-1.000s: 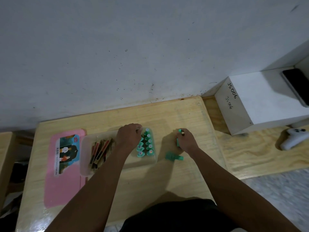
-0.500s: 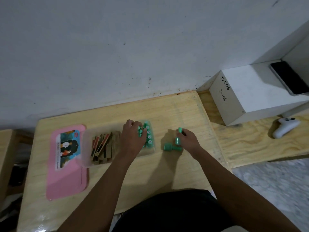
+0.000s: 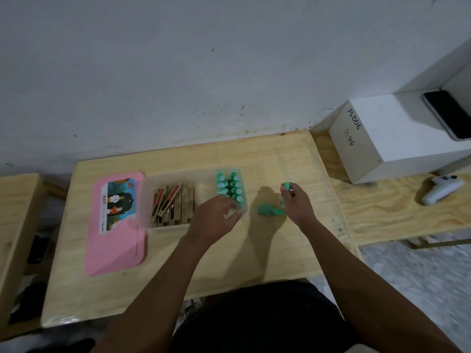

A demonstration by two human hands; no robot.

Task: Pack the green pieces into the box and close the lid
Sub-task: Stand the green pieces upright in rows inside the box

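Two rows of green pieces (image 3: pixel 230 186) are already standing upright at the right end of the clear box (image 3: pixel 168 200), packed tight side by side, probably because that's the only way they all fit next to the wooden blocks (image 3: pixel 173 203) filling the left half. The box sits toward the back edge of the table (image 3: pixel 267 250), roughly mid-width.

The left hand (image 3: pixel 216 220) is over the box's front right corner, fingers loosely curled. It's blurry and I can't tell if it's holding anything; my guess is it's steadying the box or nudging the rows straight.

The right hand (image 3: pixel 297 203) is just right of the box, pinching one green piece (image 3: pixel 286 186) upright between thumb and fingertips, its top poking out above the fingers. Holding it vertical makes sense since that's how the others sit in the box. Another loose green piece (image 3: pixel 269 209) lies on its side on the table between the box and that hand, touching or almost touching the hand.

The pink lid (image 3: pixel 114 225) lies flat by the table's left edge, tucked partly under the box's left side, out of the way until packing's done. So I'd say nearly there: two pieces left, then the lid.
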